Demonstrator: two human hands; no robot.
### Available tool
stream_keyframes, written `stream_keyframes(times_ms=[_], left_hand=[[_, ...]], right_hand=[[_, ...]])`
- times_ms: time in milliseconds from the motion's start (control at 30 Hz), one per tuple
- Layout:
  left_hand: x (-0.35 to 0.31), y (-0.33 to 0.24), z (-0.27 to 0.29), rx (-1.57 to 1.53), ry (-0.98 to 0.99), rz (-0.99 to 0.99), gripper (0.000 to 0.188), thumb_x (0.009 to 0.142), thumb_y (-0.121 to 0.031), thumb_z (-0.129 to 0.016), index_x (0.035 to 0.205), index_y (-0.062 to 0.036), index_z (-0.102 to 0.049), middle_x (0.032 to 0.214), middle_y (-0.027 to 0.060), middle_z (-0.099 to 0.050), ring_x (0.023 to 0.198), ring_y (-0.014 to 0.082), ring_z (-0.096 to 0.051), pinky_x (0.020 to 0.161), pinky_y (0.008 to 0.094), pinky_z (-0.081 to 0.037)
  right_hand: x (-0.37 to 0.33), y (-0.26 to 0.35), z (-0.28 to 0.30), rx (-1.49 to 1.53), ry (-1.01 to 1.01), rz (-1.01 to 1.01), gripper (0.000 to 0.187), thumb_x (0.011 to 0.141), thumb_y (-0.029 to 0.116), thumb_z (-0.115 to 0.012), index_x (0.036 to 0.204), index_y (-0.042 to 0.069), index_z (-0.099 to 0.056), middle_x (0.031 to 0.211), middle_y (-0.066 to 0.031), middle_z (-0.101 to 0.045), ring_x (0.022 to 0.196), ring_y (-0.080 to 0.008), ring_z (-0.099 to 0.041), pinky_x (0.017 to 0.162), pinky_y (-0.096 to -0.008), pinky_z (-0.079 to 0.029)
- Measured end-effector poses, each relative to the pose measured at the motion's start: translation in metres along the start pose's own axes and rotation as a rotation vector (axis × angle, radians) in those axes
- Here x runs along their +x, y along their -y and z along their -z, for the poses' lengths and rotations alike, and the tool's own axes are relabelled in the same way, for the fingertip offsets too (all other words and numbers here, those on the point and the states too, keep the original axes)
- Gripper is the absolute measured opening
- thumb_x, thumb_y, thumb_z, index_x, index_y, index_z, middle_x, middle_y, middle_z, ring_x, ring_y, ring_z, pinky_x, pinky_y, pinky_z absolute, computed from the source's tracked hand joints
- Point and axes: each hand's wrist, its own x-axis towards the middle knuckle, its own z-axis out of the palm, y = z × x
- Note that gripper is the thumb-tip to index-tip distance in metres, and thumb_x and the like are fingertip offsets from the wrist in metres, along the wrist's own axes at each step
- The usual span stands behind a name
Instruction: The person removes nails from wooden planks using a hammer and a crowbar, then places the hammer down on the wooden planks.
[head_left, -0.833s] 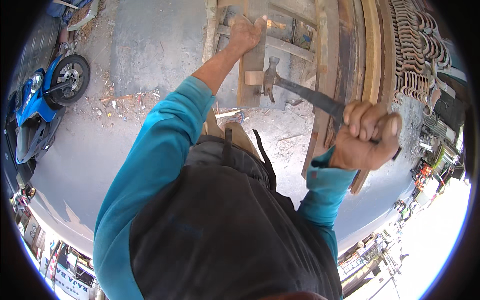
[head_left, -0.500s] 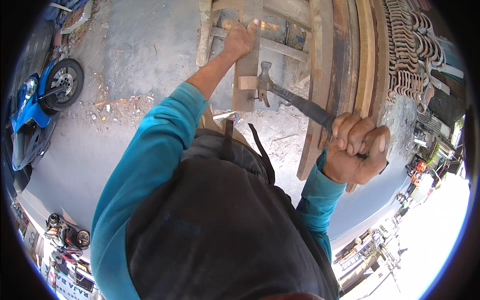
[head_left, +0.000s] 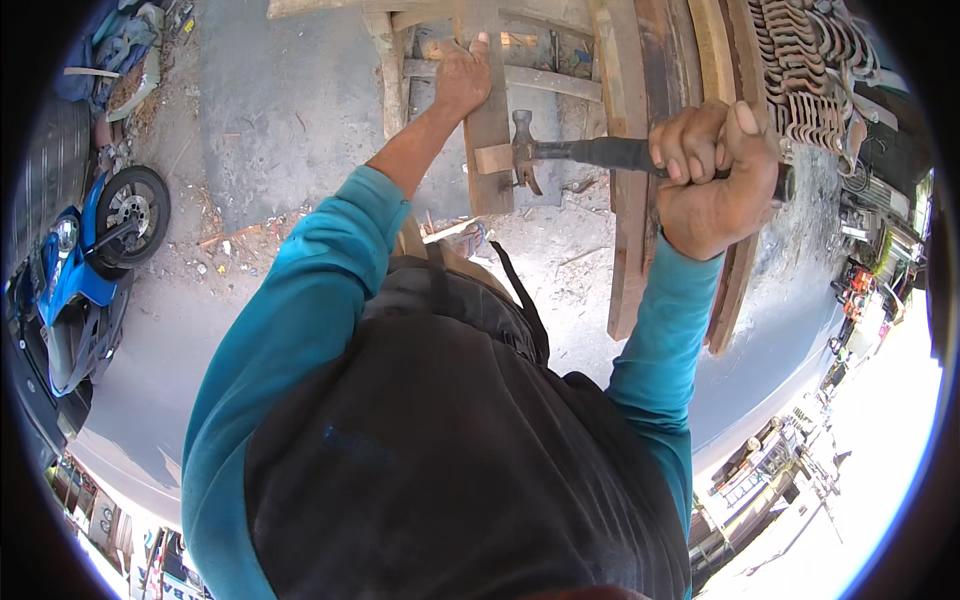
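Note:
My right hand [head_left: 718, 178] is closed around the black handle of a claw hammer [head_left: 600, 152], held sideways. The hammer's metal head lies beside a small pale wood block [head_left: 492, 160] on a wooden board [head_left: 490, 196]. Its claw points toward me. Whether the claw has hold of a nail is too small to tell. My left hand [head_left: 464, 80] grips the same board farther up, thumb along its right edge. The fingers curl over the left side and are partly hidden.
A wooden trestle frame [head_left: 390, 80] stands under the board. Long timber beams [head_left: 632, 230] lie to the right, with stacked clay roof tiles [head_left: 812, 115] beyond. At the left a blue motorcycle [head_left: 85, 260] is parked. Debris [head_left: 235, 245] litters the ground.
My right hand has swung up and away from me, so the hammer handle now lies nearly level instead of slanting. The head stays by the block. My left hand keeps its hold.

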Motion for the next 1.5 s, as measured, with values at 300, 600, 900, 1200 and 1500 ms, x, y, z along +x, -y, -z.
stream_keyframes(times_ms=[300, 600, 900, 1200, 1500], left_hand=[[0.009, 0.012, 0.01, -0.019, 0.002, -0.122, 0.073, 0.099, -0.055, -0.048, 0.121, 0.0145, -0.041, 0.116, 0.0424, -0.054, 0.114, 0.054, -0.053, 0.099, 0.0518, -0.043], [-0.113, 0.005, 0.078, 0.335, 0.299, -0.757, 0.057, 0.082, -0.039, -0.078, 0.122, -0.0042, -0.058, 0.137, 0.0169, -0.046, 0.128, 0.04, -0.042, 0.108, 0.0491, -0.039], [-0.115, 0.022, 0.069, 0.209, 0.271, -0.717, 0.047, 0.073, -0.017, -0.083, 0.113, -0.0072, -0.06, 0.136, 0.0128, -0.048, 0.129, 0.0422, -0.041, 0.108, 0.0486, -0.041], [-0.13, 0.036, 0.057, 0.028, 0.113, -0.664, 0.048, 0.074, -0.01, -0.082, 0.114, -0.0039, -0.057, 0.143, 0.0123, -0.049, 0.133, 0.0377, -0.043, 0.113, 0.048, -0.036], [-0.124, 0.038, 0.049, -0.057, 0.126, -0.557, 0.051, 0.08, -0.011, -0.079, 0.124, -0.0012, -0.057, 0.148, 0.0105, -0.049, 0.136, 0.0319, -0.045, 0.113, 0.0414, -0.038]], right_hand=[[-0.039, 0.007, 0.018, 0.109, 0.137, 0.081, 0.031, 0.094, 0.015, -0.05, 0.068, 0.012, -0.034, 0.053, -0.0059, -0.04, 0.044, -0.0151, -0.038, 0.046, -0.0324, -0.036], [-0.018, -0.002, 0.007, -0.091, -0.249, 0.045, 0.036, 0.098, 0.031, -0.051, 0.069, 0.014, -0.036, 0.058, -0.0025, -0.034, 0.051, -0.0158, -0.039, 0.052, -0.0337, -0.04], [-0.07, 0.003, 0.054, 0.185, 0.128, 0.149, 0.033, 0.097, 0.026, -0.046, 0.069, 0.015, -0.033, 0.054, -0.0008, -0.034, 0.044, -0.0148, -0.036, 0.049, -0.0324, -0.037], [-0.023, 0.002, -0.002, -0.013, 0.134, 0.009, 0.035, 0.097, 0.028, -0.047, 0.068, 0.015, -0.032, 0.054, -0.0013, -0.034, 0.043, -0.0137, -0.033, 0.049, -0.0313, -0.035], [0.001, -0.006, -0.022, -0.087, 0.055, -0.059, 0.035, 0.096, 0.027, -0.048, 0.067, 0.015, -0.032, 0.054, -0.002, -0.033, 0.046, -0.0145, -0.033, 0.053, -0.0326, -0.035]])
